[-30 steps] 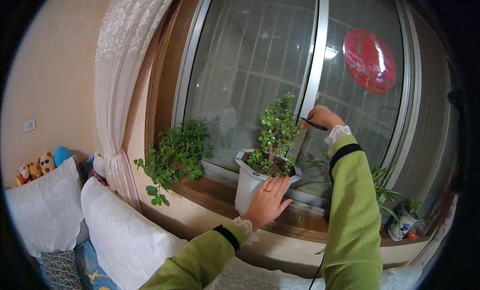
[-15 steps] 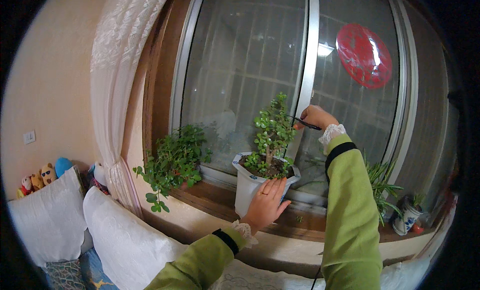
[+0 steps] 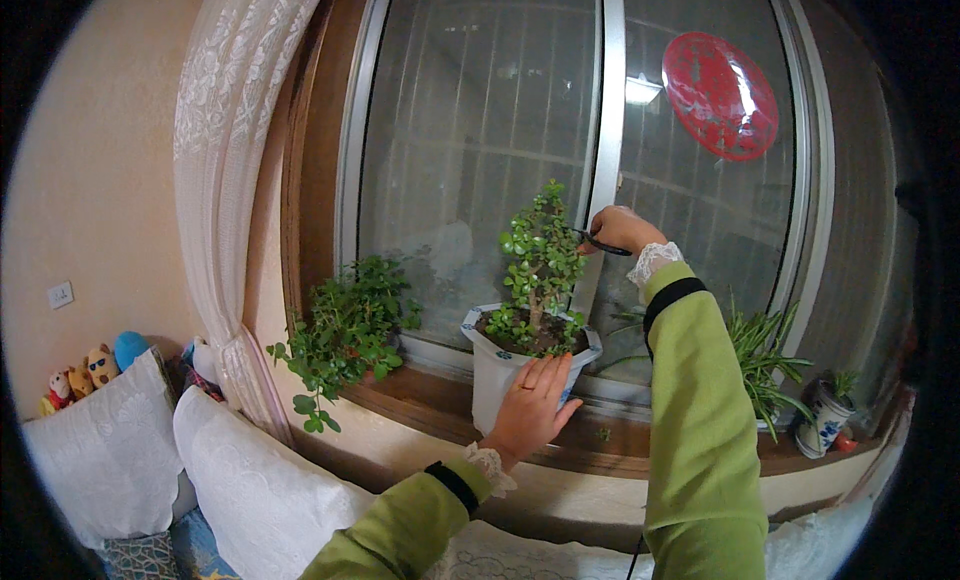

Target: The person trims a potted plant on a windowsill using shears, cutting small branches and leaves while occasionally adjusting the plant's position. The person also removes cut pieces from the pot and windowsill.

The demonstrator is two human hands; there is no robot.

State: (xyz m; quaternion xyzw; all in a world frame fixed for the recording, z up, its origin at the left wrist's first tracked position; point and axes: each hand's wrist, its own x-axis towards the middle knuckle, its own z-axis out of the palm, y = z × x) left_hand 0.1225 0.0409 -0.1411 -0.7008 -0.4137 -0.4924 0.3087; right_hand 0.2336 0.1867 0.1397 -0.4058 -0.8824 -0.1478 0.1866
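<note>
I am resting my left hand [image 3: 530,405], fingers released and flat, against the near side of the white pot [image 3: 500,375] on the wooden sill [image 3: 420,395], while my right hand [image 3: 618,230] is grasping dark scissors [image 3: 600,244] at the small potted tree [image 3: 540,265], right of centre.

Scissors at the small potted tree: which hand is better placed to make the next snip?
Right. The right hand holds the scissors at the small tree; the left hand rests flat against the white pot, steadying it.
</note>
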